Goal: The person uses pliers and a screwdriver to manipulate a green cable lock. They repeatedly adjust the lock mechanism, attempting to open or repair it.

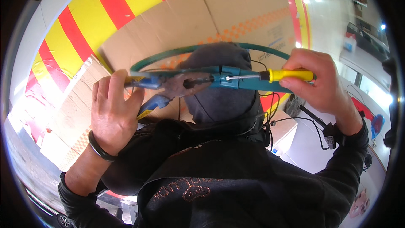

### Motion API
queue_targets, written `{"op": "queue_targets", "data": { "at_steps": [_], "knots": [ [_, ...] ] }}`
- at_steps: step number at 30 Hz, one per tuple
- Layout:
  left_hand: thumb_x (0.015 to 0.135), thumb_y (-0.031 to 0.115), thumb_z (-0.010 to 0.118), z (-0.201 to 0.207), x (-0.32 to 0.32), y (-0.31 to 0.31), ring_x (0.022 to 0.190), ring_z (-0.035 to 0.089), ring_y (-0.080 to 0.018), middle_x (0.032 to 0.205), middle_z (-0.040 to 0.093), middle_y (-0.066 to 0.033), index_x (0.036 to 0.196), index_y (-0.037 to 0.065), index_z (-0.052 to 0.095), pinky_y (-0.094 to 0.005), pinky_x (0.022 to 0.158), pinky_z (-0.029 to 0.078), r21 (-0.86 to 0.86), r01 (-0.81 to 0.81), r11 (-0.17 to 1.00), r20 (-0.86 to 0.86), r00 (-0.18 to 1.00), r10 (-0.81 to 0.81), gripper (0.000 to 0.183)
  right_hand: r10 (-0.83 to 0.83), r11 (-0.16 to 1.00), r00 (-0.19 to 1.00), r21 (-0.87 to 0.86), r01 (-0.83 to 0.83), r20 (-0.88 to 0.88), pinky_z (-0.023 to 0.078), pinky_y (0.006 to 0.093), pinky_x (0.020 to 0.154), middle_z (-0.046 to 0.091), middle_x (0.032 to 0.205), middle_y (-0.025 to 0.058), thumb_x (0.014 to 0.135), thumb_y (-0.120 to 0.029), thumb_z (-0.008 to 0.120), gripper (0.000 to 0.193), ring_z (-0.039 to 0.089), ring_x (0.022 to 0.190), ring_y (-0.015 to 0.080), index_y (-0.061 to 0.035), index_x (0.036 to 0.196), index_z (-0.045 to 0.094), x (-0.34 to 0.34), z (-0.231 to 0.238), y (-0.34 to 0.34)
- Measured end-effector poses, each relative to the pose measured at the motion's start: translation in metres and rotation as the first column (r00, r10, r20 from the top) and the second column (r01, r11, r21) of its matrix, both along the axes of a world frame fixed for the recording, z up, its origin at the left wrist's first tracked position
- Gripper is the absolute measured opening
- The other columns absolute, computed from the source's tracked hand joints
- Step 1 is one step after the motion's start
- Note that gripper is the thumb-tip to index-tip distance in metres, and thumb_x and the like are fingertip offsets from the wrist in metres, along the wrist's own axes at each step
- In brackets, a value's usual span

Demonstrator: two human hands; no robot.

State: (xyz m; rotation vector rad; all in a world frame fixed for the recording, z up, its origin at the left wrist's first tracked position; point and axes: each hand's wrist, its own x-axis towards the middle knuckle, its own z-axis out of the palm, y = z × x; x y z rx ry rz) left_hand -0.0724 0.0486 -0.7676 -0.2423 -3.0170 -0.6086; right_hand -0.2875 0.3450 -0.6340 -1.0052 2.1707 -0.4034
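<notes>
In the head view, my left hand (110, 114) is closed around the handles of blue-handled pliers (179, 85), and my right hand (317, 82) grips a yellow screwdriver (291, 75). The screwdriver tip is at the joint of a teal band (249, 83), which is in front of my dark-clothed knee (221, 103); I cannot tell whether the pliers bite it. Behind lies brown cardboard (168, 23) upon a red-and-yellow striped surface (90, 8). To the right, the pale floor (327, 29) shines, and a car wheel (63, 220) appears at lower left.
</notes>
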Motion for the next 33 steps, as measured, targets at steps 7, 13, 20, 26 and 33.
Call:
{"op": "queue_targets", "data": {
  "at_steps": [7, 13, 20, 26, 33],
  "knots": [
    [0.066, 0.003, 0.066, 0.002, -0.001, 0.000, 0.096, 0.057, -0.0334, 0.112, 0.055, -0.0182, 0.090, 0.001, 0.068, -0.0412, 0.084, 0.048, 0.012, -0.003, 1.000, -0.003, 1.000, 0.003, 0.024, -0.170, 0.979, 0.982, 0.129, 0.159, 0.078, 0.045, 0.0320, 0.056, 0.062, 0.077, 0.0122, 0.085, -0.012, 0.074, 0.017, 0.062, 0.065, 0.0271, -0.0041, 0.086, 0.059, 0.015, 0.001, -0.011],
    [0.066, 0.003, 0.067, 0.000, -0.004, 0.001, 0.096, 0.057, -0.0333, 0.111, 0.055, -0.0182, 0.089, 0.002, 0.068, -0.0413, 0.084, 0.048, 0.010, 0.007, 1.000, -0.034, 0.999, -0.006, 0.023, 0.244, 0.921, 0.967, 0.330, -0.206, -0.078, 0.044, 0.0415, 0.060, 0.062, 0.082, 0.0135, 0.084, -0.016, 0.073, 0.020, 0.062, 0.070, 0.0340, -0.0029, 0.094, 0.061, 0.007, 0.000, -0.011],
    [0.066, 0.002, 0.068, -0.001, -0.003, -0.001, 0.095, 0.058, -0.0335, 0.112, 0.055, -0.0181, 0.089, 0.003, 0.068, -0.0413, 0.084, 0.048, 0.035, 0.005, 0.999, -0.008, 1.000, -0.004, 0.024, 0.328, 0.943, 0.865, 0.082, -0.322, -0.380, 0.044, 0.0337, 0.051, 0.063, 0.075, 0.0103, 0.074, -0.013, 0.083, 0.027, 0.062, 0.063, 0.0274, -0.0051, 0.084, 0.059, 0.021, -0.023, 0.014],
    [0.065, 0.001, 0.068, 0.000, -0.003, 0.001, 0.095, 0.058, -0.0333, 0.111, 0.056, -0.0176, 0.090, 0.003, 0.069, -0.0408, 0.084, 0.049, 0.033, 0.013, 0.999, -0.009, 1.000, -0.012, 0.025, -0.021, 0.993, 0.998, -0.116, 0.028, 0.066, 0.044, 0.0317, 0.050, 0.059, 0.073, 0.0090, 0.077, -0.010, 0.079, 0.018, 0.059, 0.062, 0.0245, -0.0036, 0.082, 0.063, 0.009, -0.026, 0.004],
    [0.064, 0.002, 0.069, -0.004, 0.001, 0.000, 0.095, 0.058, -0.0333, 0.108, 0.055, -0.0172, 0.088, 0.002, 0.069, -0.0414, 0.083, 0.049, 0.189, -0.003, 0.982, 0.098, 0.995, -0.015, 0.024, 0.423, 0.750, 0.591, -0.102, -0.654, -0.687, 0.044, 0.0306, 0.050, 0.053, 0.076, 0.0086, 0.066, -0.016, 0.085, 0.031, 0.057, 0.063, 0.0231, -0.0019, 0.085, 0.064, 0.017, -0.019, -0.012]
  ]
}}
